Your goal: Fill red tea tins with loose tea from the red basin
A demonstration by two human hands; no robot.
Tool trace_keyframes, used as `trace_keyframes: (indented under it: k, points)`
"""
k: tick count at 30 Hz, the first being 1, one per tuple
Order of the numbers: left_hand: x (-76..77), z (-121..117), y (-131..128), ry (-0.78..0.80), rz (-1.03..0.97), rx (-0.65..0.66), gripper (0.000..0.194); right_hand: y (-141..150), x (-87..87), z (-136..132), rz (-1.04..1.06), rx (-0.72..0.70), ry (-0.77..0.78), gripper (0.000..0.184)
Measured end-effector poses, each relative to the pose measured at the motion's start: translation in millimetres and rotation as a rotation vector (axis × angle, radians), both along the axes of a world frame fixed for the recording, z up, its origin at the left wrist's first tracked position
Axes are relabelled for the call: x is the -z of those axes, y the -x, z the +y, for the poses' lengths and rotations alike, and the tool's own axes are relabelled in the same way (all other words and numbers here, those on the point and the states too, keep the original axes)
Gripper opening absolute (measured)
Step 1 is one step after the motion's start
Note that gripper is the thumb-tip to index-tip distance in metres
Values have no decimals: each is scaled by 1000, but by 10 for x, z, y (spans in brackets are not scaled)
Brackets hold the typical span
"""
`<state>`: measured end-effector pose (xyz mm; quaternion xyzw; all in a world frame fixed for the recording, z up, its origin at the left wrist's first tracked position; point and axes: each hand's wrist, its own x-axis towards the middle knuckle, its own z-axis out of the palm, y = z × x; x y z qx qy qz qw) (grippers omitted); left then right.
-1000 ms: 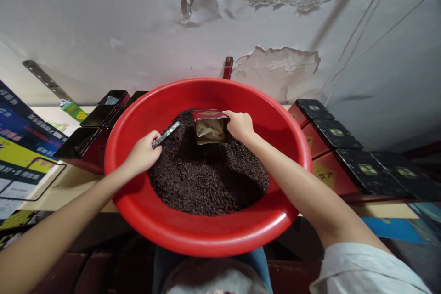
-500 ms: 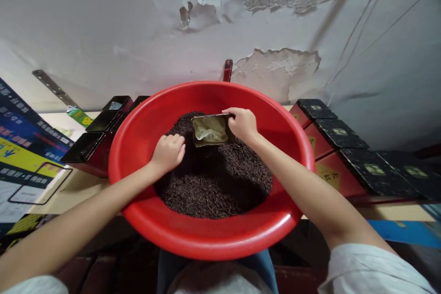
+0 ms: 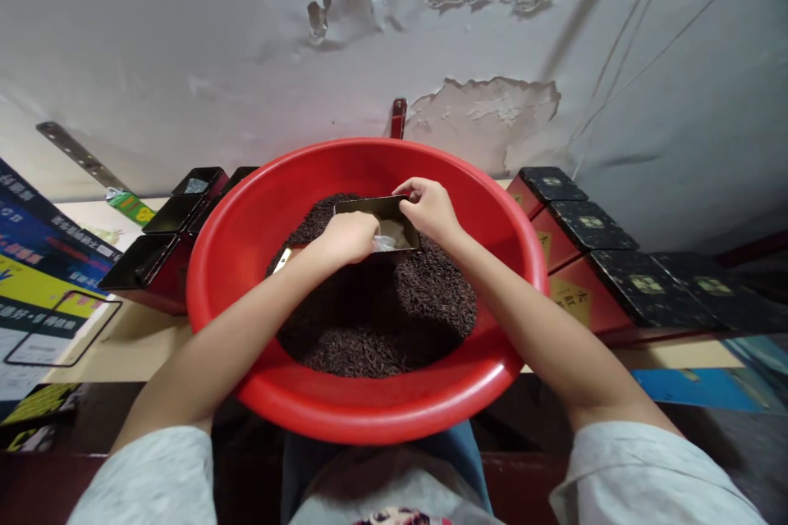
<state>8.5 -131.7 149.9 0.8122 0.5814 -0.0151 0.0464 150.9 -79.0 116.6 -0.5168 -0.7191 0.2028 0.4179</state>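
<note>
A wide red plastic basin [image 3: 369,414] holds a heap of dark, loose leaf tea [image 3: 357,353]. Above the heap, an open rectangular tin [image 3: 363,205] is tipped with its mouth towards me. My right hand [image 3: 431,212] grips the tin by its right rim, thumb and fingers closed on the edge. At the tin's mouth, my left hand [image 3: 352,236] has its fingers curled onto a clear plastic bag [image 3: 391,236] that lines the inside. The left fingertips are partly hidden. Beside my left forearm, a small pale strip [image 3: 283,259] shows, its kind unclear.
Open dark tins [image 3: 148,258] stand left of the basin. Red tins with black lids [image 3: 643,285] line up on the right. Behind is a peeling wall [image 3: 486,119]. A printed poster [image 3: 46,262] and green box [image 3: 130,207] lie at left.
My left hand has moved up and right from over the tea to the tin's mouth and taken hold of the plastic bag. My right hand still holds the tin.
</note>
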Motion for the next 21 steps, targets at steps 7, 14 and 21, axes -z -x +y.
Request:
trace_keyframes:
  k: [7, 14, 21]
  points:
    - [442, -101, 293, -705, -185, 541, 30, -42, -26, 30, -220, -44, -320, 25]
    - [832, -112, 429, -871, -360, 514, 29, -81, -141, -54, -338, -121, -131, 22]
    - [833, -157, 373, -585, -208, 627, 30, 60, -224, -302, -605, -192, -209, 33]
